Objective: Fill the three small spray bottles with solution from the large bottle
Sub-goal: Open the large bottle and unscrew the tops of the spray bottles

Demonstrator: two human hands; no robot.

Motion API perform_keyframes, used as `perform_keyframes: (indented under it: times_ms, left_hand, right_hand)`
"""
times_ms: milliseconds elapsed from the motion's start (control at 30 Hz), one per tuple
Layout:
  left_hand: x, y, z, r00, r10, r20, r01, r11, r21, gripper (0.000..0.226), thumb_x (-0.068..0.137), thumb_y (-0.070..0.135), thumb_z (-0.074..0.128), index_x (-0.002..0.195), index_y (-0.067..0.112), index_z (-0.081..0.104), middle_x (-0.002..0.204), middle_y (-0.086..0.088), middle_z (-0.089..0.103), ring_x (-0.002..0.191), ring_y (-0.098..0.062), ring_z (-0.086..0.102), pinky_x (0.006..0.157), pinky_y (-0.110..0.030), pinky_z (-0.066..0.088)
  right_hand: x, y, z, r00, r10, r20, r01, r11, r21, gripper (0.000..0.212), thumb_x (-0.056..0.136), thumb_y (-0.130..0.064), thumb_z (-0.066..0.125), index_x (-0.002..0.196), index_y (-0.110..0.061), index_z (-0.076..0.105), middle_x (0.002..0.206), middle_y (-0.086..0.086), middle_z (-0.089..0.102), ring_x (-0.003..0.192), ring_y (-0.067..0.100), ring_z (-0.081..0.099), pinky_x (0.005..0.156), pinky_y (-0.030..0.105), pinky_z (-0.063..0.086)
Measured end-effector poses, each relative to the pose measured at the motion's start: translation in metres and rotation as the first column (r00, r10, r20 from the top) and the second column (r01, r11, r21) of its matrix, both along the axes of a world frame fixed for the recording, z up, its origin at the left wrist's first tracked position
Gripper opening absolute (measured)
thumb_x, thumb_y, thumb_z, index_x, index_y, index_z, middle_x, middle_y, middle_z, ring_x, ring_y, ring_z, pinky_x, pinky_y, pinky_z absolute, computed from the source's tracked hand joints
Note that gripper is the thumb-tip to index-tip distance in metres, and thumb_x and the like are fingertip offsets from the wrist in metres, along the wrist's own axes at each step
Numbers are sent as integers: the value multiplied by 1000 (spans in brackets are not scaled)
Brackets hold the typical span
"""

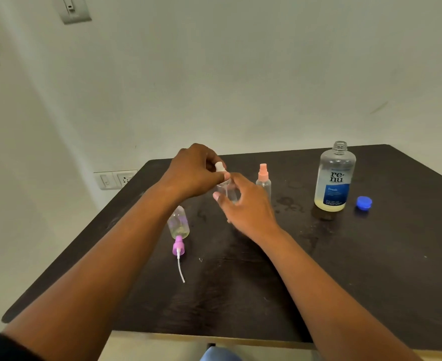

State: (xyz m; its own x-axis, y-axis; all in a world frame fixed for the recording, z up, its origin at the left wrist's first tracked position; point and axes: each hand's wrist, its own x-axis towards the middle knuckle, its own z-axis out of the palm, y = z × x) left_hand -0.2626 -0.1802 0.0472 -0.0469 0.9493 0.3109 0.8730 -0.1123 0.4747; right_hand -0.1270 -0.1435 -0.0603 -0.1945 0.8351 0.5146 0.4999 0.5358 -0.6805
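Observation:
My left hand point(194, 170) pinches the white spray cap point(220, 166) on top of a small clear spray bottle point(229, 191). My right hand point(243, 204) wraps around that bottle's body and holds it above the dark table point(371, 256). A second small bottle with a peach spray cap point(263, 178) stands upright just to the right. A third small bottle point(178, 223) stands uncapped, with yellowish liquid in it; its purple spray head with tube point(178, 252) lies in front of it. The large clear bottle point(334, 178) stands open at the right, a little yellowish solution at its bottom.
The large bottle's blue cap point(364, 202) lies on the table to its right. Wet patches point(292, 204) mark the tabletop between the bottles. A wall socket point(115, 179) sits behind the table's left corner. The table's front edge runs near the bottom of the view.

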Motion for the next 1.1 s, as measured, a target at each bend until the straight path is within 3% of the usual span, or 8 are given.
perform_keyframes:
  times_ms: [133,233,467,600,767,900,1000,1100]
  left_hand:
    - [5,-3,-1,994,-100,49,100,995,-15,13,99,27,73,109,19,78,95,7,75,90,-9,70,77,-26,54]
    - [10,-4,-4,987,-116,112,118,993,-19,16,101,27,71,103,16,82,95,-3,80,94,-20,75,87,-40,59]
    - [23,-3,-18,993,-10,116,-4,993,119,32,100,31,73,72,15,73,60,1,62,52,-8,50,54,-16,36]
    - [29,-6,-24,994,39,98,-59,975,216,35,96,39,77,77,10,80,65,-5,70,64,-21,67,58,-25,46]
    - [38,-7,-20,985,108,138,-144,948,284,32,86,52,84,74,22,75,64,13,65,62,-1,62,54,-11,36]
    - [37,-5,-15,996,12,87,-25,989,144,20,99,34,72,100,14,76,93,1,74,88,-16,70,77,-30,56]
    - [33,-8,-14,969,-41,244,50,998,-31,19,103,16,64,119,15,75,113,0,76,107,-18,72,97,-40,60]
    - [32,-9,-16,967,-11,255,13,1000,-7,18,101,15,69,116,14,78,110,-1,78,103,-18,74,97,-42,61]
  right_hand:
    - [9,-1,6,998,18,-60,-19,1000,-14,23,92,-45,75,106,-28,68,84,-18,68,81,7,68,108,51,50]
    - [11,-5,6,994,2,-111,-4,1000,-20,20,90,-43,78,96,-26,68,78,-14,68,72,6,64,89,38,56]
    - [8,-8,3,984,-32,-178,39,999,31,21,88,-37,81,95,-20,71,77,-14,68,72,6,66,75,16,50]
    - [5,-14,5,979,-56,-198,77,992,101,23,88,-26,81,80,-28,60,64,-22,55,59,3,59,72,23,51]
    - [8,-16,10,967,-79,-244,108,988,111,29,89,-24,80,76,-25,54,58,-19,51,50,6,53,77,37,55]
    - [9,-15,8,966,-43,-253,82,986,147,21,88,-18,79,81,-22,60,62,-22,56,55,1,58,100,65,52]
    - [9,-13,6,975,-41,-220,78,983,166,16,89,-22,81,94,-9,72,73,1,73,63,16,67,101,64,52]
    - [9,-15,5,977,-47,-210,84,981,175,20,88,-24,82,99,-10,74,77,2,75,67,17,69,98,61,54]
